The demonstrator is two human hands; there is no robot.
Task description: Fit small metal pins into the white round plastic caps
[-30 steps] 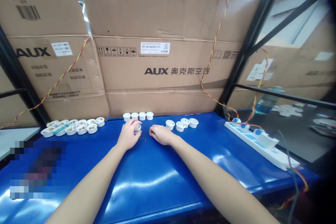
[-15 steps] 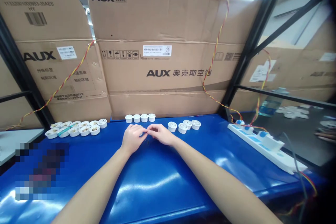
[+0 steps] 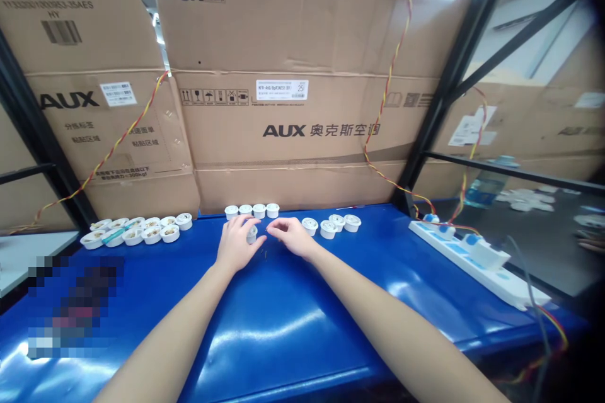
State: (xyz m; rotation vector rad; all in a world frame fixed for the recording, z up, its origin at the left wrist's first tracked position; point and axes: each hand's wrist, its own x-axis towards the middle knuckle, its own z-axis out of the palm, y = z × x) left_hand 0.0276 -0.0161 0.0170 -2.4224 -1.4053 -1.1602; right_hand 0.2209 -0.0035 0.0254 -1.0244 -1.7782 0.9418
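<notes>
A small white lidded cup (image 3: 252, 235) is partly covered by my left hand (image 3: 237, 242), whose fingers arch over it with the thumb stretched out to the side. Whether that hand touches the cup is hard to make out. Just to the right, my right hand (image 3: 290, 236) has thumb and fingertips pressed together; anything in the pinch is too small to name. Several white cups (image 3: 259, 211) line up behind my left hand. Another group of white cups (image 3: 328, 229) stands beyond my right hand.
White cups with bits inside (image 3: 133, 236) stand in rows at the left, a teal strip (image 3: 115, 237) across them. A power strip (image 3: 477, 264) with plugs lies along the right side of the blue table (image 3: 283, 340). Cardboard sheets (image 3: 283, 164) form the back wall.
My hands, fingertips together before, have come apart. The left hand has opened and moved slightly left, bringing the cup beneath it into sight. My right hand stays pinched in nearly the same place.
</notes>
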